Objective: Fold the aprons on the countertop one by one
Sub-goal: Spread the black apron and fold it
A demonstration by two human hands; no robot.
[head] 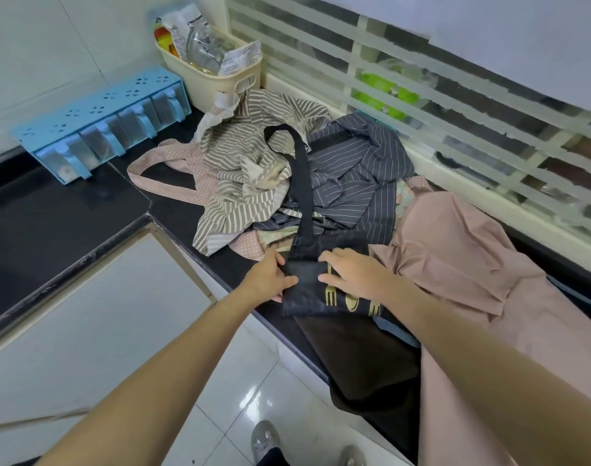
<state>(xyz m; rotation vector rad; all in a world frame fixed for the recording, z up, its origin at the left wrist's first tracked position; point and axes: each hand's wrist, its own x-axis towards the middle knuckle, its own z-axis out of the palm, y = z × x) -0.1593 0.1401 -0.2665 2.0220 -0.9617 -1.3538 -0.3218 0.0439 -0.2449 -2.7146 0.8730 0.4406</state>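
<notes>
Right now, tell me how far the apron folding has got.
Done: nothing shows as a finished fold. In hand: the black apron with gold cutlery print, left hand gripping its edge, right hand pressing it at the countertop edge. Left: the crumpled beige striped apron, the dark pinstriped one, the pink one and others beneath.
</notes>
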